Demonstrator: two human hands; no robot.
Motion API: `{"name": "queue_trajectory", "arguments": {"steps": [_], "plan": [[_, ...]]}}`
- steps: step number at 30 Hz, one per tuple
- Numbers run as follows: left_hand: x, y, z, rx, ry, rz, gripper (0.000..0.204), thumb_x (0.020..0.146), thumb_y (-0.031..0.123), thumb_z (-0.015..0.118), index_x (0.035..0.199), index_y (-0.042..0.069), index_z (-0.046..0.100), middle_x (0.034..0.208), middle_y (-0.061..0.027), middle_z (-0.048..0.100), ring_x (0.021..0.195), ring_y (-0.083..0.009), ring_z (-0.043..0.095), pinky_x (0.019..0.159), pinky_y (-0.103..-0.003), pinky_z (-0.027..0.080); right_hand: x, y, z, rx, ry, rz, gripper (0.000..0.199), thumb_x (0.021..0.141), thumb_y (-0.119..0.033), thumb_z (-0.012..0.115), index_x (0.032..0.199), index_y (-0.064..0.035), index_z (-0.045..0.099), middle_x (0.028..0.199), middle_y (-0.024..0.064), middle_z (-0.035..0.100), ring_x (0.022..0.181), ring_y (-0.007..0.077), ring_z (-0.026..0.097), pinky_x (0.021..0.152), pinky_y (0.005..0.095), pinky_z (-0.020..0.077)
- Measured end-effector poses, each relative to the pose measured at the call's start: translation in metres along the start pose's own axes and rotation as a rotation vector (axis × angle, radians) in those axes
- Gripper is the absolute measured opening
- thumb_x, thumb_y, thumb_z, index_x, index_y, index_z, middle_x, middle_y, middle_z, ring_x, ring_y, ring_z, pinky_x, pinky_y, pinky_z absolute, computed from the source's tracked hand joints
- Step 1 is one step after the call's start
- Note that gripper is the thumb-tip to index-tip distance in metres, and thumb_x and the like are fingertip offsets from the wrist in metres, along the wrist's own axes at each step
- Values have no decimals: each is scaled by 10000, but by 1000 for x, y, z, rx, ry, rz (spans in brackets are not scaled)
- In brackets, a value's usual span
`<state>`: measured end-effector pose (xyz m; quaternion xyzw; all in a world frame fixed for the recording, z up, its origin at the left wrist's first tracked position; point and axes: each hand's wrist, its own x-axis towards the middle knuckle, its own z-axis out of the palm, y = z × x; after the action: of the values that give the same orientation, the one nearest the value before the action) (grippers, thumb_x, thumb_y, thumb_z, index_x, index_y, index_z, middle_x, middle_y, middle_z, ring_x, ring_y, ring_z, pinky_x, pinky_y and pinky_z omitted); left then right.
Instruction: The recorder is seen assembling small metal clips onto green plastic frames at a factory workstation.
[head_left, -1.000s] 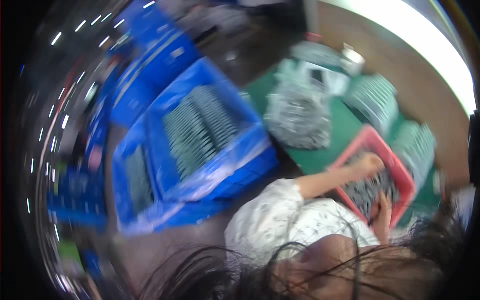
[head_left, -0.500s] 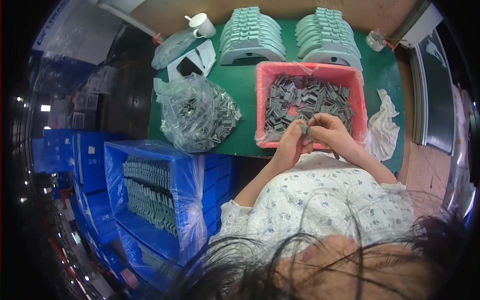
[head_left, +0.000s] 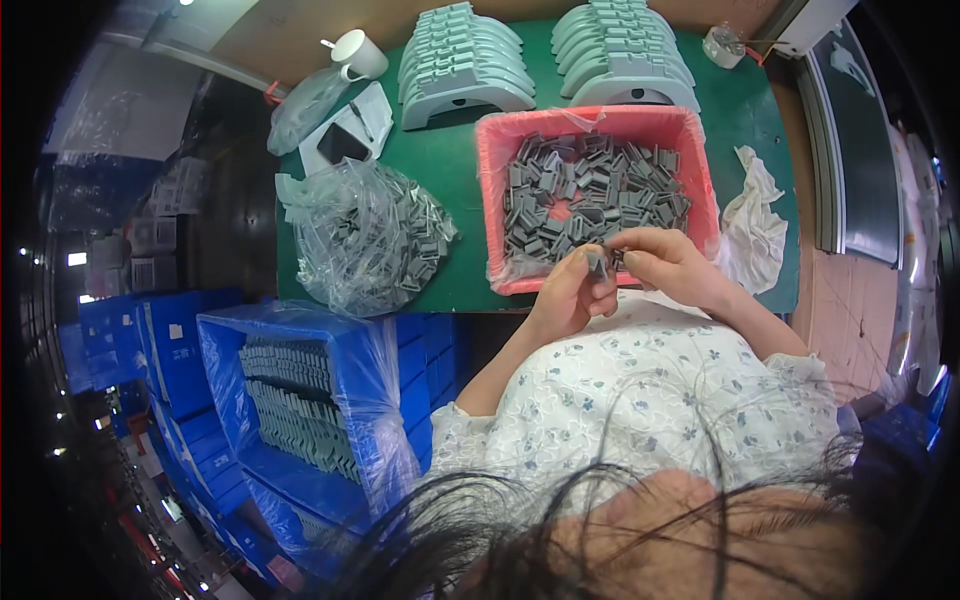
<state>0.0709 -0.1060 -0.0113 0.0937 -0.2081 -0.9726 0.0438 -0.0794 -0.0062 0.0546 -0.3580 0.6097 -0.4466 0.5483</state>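
My left hand (head_left: 566, 298) is closed, pinching a small grey plastic part (head_left: 597, 266) between thumb and fingers, over the near edge of a pink bin (head_left: 490, 180). Close beside it, my right hand (head_left: 672, 268) is closed too, its fingertips around a small dark piece (head_left: 617, 258) too small to make out. The bin is lined with clear film and holds many loose grey plastic parts (head_left: 590, 190) of a similar kind. Fingers partly cover both held pieces.
A clear bag (head_left: 335, 235) of grey parts lies left of the bin. Two stacks of pale green curved pieces (head_left: 465, 60) stand behind. A mug (head_left: 358, 54), phone (head_left: 343, 145), cloth (head_left: 755, 220) and glass jar (head_left: 723, 46) lie around. Blue crates (head_left: 290, 325) stand lower left.
My hands have drawn slightly apart, and the grey part now shows more plainly in my left fingers. The whole view has shifted, so the table's things appear further left and higher.
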Motion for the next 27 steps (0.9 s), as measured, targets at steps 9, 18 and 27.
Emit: {"name": "queue_trajectory", "arguments": {"steps": [9, 18, 27], "plan": [[1, -1, -2, 11, -9, -17, 309, 913, 377, 312, 1005, 125, 466, 644, 15, 379, 506, -94, 372, 551, -289, 367, -1, -4, -2, -216, -51, -155, 286, 833, -54, 462, 1109, -6, 518, 920, 94, 595, 831, 124, 535, 745, 250, 425], [-1, 0, 0, 18, 1, -26, 305, 914, 377, 313, 997, 127, 467, 632, 16, 371, 498, -90, 367, 544, -286, 370, -2, -3, -3, -297, -56, -242, 293, 819, -52, 479, 1106, -20, 527, 938, 124, 602, 824, 178, 567, 735, 275, 437], [-16, -7, 1, 472, -1, -112, 303, 862, 400, 451, 937, 108, 482, 602, 27, 334, 479, -74, 332, 503, -233, 318, 19, 42, -8, -239, 281, -223, 282, 823, -77, 484, 1089, 10, 521, 782, 74, 589, 696, 110, 531, 617, 241, 439]]}}
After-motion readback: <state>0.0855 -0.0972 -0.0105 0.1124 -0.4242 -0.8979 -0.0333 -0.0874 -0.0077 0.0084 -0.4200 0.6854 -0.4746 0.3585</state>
